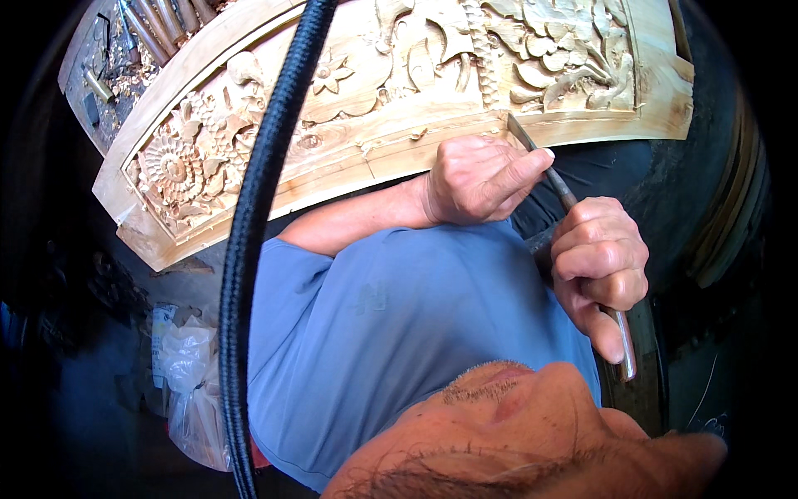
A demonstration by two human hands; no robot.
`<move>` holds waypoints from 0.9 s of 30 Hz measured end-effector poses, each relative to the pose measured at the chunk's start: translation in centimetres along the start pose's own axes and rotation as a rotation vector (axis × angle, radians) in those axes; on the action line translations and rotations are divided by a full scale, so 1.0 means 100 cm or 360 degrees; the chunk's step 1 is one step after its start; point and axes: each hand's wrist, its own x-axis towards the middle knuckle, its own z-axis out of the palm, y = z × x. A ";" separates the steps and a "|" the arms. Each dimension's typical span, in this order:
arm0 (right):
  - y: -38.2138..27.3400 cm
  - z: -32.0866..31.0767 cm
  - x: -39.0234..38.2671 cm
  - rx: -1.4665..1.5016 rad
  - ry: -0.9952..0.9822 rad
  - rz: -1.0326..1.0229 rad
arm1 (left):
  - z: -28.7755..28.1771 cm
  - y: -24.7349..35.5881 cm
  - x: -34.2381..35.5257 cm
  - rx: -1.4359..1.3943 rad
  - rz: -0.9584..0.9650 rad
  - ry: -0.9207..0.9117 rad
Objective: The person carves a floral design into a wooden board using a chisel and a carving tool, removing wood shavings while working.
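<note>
A carving chisel [562, 190] slants across the wooden panel's near border, its blade tip on the wood by the raised carving. My right hand [600, 258] is wrapped round its handle, whose end sticks out below my fist. Closer to the tip, my left hand [486, 179] is closed with its thumb lying along the blade; its curled fingers rest at the panel's near edge. The pale carved panel [349, 158] bears flowers, leaves and a twisted band in relief. Small shavings lie along its near border.
Several tools with wooden handles [158, 29] lie among shavings on the dark bench [100, 62] at the far left. A black braided cord [262, 179] runs across the view. Clear plastic bags [189, 374] are at the lower left, and stacked curved pieces [731, 208] stand at the right.
</note>
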 end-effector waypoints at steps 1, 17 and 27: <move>0.000 -0.001 0.001 0.0017 -0.0019 0.0006 | 0.000 0.000 0.001 -0.0010 -0.0006 0.0003; 0.007 0.029 -0.013 -0.0406 -0.0199 -0.0146 | -0.006 -0.001 -0.007 -0.0045 -0.0013 -0.0087; -0.034 -0.007 -0.022 -0.1191 0.0400 -0.0398 | -0.022 0.002 -0.004 0.0197 0.0587 -0.0387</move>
